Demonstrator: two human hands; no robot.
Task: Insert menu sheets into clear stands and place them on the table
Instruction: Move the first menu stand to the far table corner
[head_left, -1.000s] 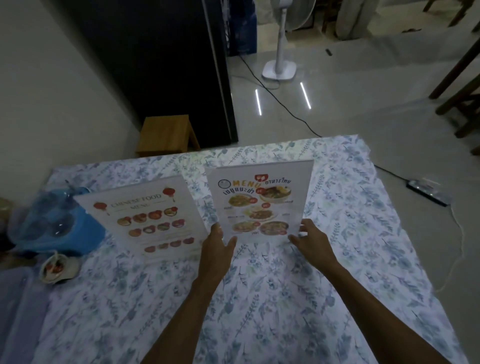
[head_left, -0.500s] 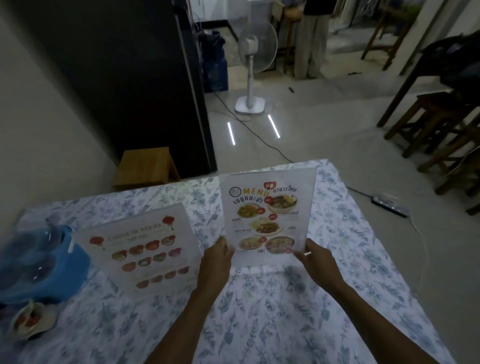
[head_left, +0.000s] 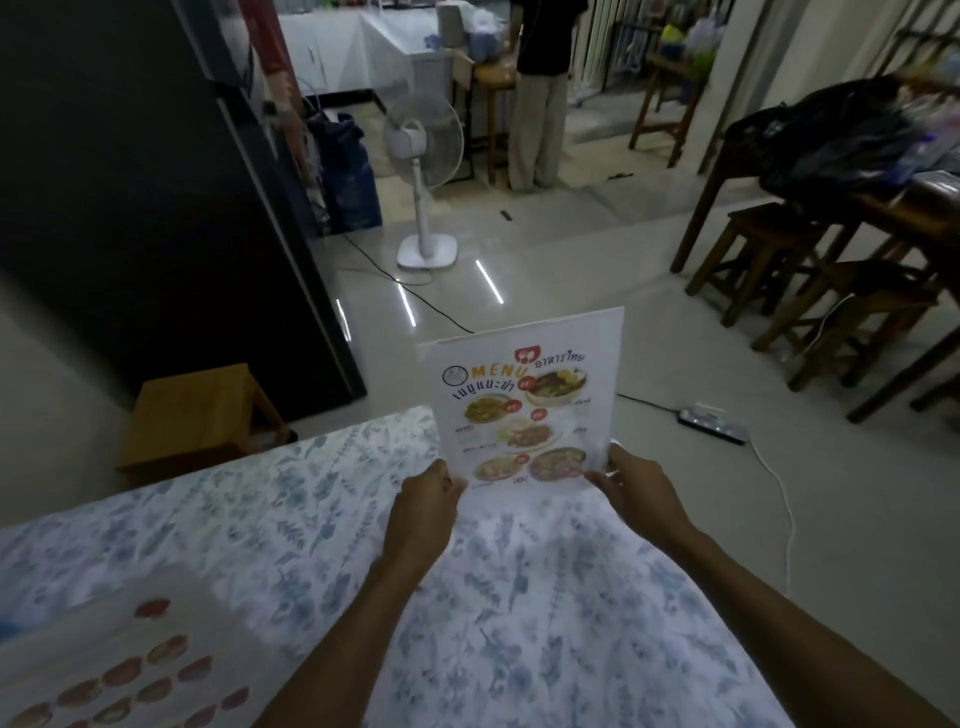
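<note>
White printed menu sheet in its clear stand, orange "MENU" heading and four dish photographs facing the camera, held upright between both hands, seemingly clear of the floral blue-and-white tablecloth of the table, over the far edge. Left hand pinching the lower left corner, thumb on the front face, fingers curled behind; right hand grasping the lower right corner in the same way. Gripped low and at both corners, probably to keep the tall panel from tipping and to leave the printed face open for a check that the sheet sits straight. Whether a base foot exists below the hands: hidden, cannot tell.

Near the left forearm, low and toward the camera, a second menu with rows of red dish pictures, blurred, seemingly already set on the table; likely the reason the held one hangs further out and to the right, leaving room between the two.

Beyond the hands, on the pale floor: a white pedestal fan, a wooden stool left of the left hand, a power strip right of the right hand.

Judged step: sheet appears inserted; placing remains.
</note>
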